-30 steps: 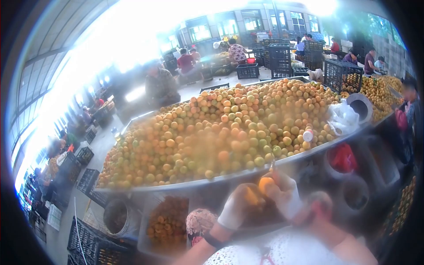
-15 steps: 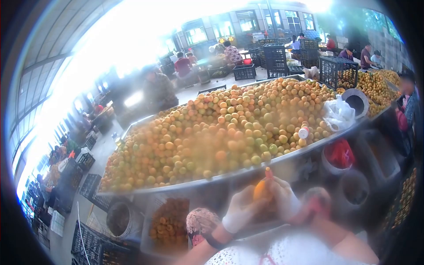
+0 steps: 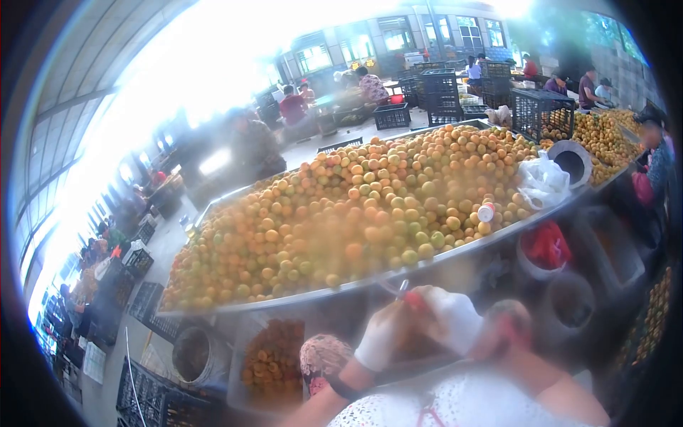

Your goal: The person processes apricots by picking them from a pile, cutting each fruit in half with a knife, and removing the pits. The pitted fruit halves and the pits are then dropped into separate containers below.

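Red tool (image 3: 414,300) now tipped leftward in right hand (image 3: 449,318); left hand's (image 3: 384,333) hold unclear.

two hands (image 3: 386,329) (image 3: 449,317), one white bag (image 3: 543,181), one red bag (image 3: 546,246), one small white container (image 3: 486,212); fruits (image 3: 370,191) too many to count.

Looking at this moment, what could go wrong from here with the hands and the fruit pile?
The left hand and right hand crowd a small red tool with a metal tip; a slip might nick a finger. 
Round orange-yellow fruits lie close to the near rim, so a bump may roll some off.
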### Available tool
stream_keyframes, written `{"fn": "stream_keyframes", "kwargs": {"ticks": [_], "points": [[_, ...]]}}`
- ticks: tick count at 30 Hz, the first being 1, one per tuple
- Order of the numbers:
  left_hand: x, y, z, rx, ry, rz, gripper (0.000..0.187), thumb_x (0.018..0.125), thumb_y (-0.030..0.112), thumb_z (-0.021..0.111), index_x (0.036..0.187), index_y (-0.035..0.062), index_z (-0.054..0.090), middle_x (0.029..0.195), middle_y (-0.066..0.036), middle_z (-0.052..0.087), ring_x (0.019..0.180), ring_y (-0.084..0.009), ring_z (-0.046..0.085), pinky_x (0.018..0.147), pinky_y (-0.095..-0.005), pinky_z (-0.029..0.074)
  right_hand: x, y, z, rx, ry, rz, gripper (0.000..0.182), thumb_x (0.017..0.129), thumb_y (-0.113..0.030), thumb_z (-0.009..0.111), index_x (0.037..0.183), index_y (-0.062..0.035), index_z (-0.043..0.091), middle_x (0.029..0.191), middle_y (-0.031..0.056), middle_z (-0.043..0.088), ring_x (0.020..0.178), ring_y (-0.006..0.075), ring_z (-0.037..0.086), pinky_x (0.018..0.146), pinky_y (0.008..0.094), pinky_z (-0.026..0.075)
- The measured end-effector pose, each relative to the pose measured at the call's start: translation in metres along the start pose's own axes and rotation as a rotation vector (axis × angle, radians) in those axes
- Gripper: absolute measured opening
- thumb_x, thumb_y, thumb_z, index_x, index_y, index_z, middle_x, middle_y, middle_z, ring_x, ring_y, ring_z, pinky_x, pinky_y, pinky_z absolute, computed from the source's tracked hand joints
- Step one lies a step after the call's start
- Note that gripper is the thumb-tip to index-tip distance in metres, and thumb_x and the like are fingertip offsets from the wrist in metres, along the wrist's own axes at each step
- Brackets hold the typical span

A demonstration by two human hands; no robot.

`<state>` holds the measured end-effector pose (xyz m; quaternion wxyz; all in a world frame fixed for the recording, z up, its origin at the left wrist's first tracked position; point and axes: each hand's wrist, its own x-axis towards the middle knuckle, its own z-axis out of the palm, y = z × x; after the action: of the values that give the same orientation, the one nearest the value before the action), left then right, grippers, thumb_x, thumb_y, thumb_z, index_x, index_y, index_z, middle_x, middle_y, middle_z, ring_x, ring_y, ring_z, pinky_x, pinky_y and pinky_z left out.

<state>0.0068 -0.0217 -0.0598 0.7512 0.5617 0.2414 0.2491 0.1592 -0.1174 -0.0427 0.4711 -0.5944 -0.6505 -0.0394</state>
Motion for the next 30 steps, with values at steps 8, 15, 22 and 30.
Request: {"fn": "stream_keyframes", "kwargs": {"ticks": [8, 15, 22, 30], "points": [[-0.003, -0.021, -0.010, 0.220, -0.102, 0.222, 0.029, 0.098, 0.019, 0.058, 0.116, -0.0041, 0.063, 0.093, -0.002, 0.067, 0.076, -0.0059, 0.060, 0.063, -0.0186, 0.044, -0.005, -0.011, -0.019, 0.113, -0.221, 0.050, 0.027, 0.084, -0.017, 0.072, 0.100, -0.0051, 0.054, 0.073, 0.0181, 0.064, 0.069, 0.0391, 0.067, 0.057, 0.0440, 0.052], [-0.024, 0.013, 0.007, 0.204, -0.013, 0.050, 0.023, 0.092, 0.016, 0.064, 0.102, -0.0049, 0.066, 0.085, 0.001, 0.062, 0.072, -0.0033, 0.054, 0.059, -0.0178, 0.039, -0.015, -0.007, -0.004, 0.291, -0.058, 0.186, 0.014, 0.090, -0.006, 0.061, 0.103, -0.0023, 0.058, 0.076, 0.0220, 0.064, 0.074, 0.0390, 0.069, 0.059, 0.0388, 0.053], [-0.028, 0.015, -0.068, 0.569, 0.086, 0.279, 0.029, 0.089, 0.025, 0.065, 0.095, -0.0039, 0.069, 0.079, 0.000, 0.063, 0.068, -0.0057, 0.056, 0.059, -0.0213, 0.042, -0.016, 0.006, 0.004, 0.753, -0.124, 0.640, 0.011, 0.095, -0.004, 0.055, 0.103, 0.0006, 0.061, 0.080, 0.0060, 0.064, 0.071, 0.0110, 0.058, 0.065, 0.0253, 0.050], [-0.089, -0.010, -0.319, 1.774, 0.677, -0.259, 0.027, 0.088, 0.022, 0.066, 0.096, -0.0035, 0.069, 0.080, -0.014, 0.069, 0.075, -0.0164, 0.065, 0.071, -0.0327, 0.051, -0.019, 0.056, 0.017, 0.135, -0.119, 0.512, 0.017, 0.095, -0.012, 0.061, 0.108, -0.0014, 0.060, 0.081, 0.0133, 0.068, 0.073, 0.0232, 0.068, 0.067, 0.0341, 0.052]]}}
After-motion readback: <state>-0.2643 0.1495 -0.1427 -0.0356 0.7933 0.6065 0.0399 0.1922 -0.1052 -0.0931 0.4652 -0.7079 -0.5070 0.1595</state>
